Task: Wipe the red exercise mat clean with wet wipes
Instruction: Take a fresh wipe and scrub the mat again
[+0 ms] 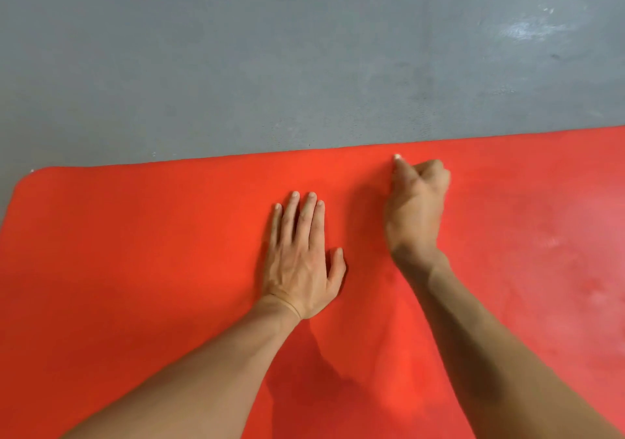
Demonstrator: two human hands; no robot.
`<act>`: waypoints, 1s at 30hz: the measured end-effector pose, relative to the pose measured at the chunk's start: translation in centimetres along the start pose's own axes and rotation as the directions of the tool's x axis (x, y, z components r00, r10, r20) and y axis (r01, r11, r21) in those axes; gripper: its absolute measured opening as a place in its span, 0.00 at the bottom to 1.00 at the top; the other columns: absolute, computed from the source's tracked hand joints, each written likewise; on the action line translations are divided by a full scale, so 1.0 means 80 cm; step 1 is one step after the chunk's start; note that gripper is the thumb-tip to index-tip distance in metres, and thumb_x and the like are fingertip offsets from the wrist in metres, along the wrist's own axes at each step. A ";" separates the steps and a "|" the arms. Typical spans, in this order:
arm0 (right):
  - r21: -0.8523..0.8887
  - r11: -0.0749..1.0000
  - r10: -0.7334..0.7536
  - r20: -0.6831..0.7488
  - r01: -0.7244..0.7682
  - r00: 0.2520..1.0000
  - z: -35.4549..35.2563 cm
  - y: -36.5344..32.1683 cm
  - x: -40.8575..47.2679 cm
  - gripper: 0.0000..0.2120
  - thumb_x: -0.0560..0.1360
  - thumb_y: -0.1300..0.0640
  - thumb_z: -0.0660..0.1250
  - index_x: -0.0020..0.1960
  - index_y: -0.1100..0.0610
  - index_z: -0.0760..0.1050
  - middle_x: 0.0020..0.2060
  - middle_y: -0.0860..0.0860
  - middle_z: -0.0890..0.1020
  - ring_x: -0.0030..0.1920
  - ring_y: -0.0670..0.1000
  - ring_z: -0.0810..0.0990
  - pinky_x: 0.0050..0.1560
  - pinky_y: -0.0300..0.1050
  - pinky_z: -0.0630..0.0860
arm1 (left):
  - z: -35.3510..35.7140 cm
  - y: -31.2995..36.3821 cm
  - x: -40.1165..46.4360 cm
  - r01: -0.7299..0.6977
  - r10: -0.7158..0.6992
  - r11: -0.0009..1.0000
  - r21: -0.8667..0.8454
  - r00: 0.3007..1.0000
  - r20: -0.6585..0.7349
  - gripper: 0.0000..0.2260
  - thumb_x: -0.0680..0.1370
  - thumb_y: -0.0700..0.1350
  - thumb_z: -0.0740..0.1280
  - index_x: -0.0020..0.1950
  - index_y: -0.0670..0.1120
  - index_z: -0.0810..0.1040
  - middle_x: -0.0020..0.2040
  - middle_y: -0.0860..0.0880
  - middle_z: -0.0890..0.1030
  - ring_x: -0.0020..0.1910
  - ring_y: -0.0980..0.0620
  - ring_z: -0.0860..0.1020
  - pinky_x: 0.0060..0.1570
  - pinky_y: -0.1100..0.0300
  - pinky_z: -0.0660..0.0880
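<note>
My left hand [301, 262] lies flat and open on the red mat [135, 252], which is spread on the grey floor [236, 49]. My right hand [417, 202] is curled near the far edge; I cannot tell if it holds a wipe. The mat looks soft and bendy, so I would press down beside the spot I rub.

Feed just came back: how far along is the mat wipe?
Done: unclear; the red mat shows pale smears at its right end. In hand: left hand presses flat on the mat, right hand is curled near the far edge; no wipe is visible. Left: wiping, at least those smears.
</note>
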State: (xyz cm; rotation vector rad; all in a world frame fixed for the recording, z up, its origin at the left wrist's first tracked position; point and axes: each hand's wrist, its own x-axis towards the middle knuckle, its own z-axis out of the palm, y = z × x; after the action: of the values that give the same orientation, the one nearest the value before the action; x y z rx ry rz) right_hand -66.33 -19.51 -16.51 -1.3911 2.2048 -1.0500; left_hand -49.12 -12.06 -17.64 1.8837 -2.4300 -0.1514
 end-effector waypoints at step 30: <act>-0.049 0.769 -0.587 0.338 0.637 0.735 0.013 0.011 0.000 0.17 0.82 0.64 0.59 0.69 0.64 0.75 0.56 0.57 0.77 0.54 0.56 0.72 0.57 0.47 0.74 | -0.005 -0.002 0.004 -0.032 0.032 0.999 0.024 0.999 0.030 0.36 0.77 0.56 0.61 0.80 0.37 0.65 0.81 0.39 0.64 0.83 0.37 0.56 0.79 0.35 0.55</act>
State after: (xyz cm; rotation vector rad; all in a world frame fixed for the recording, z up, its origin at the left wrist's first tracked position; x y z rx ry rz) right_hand -66.29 -19.73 -17.84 -2.2859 1.6494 -0.7600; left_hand -48.99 -12.43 -17.30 1.8640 -2.4909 -0.1496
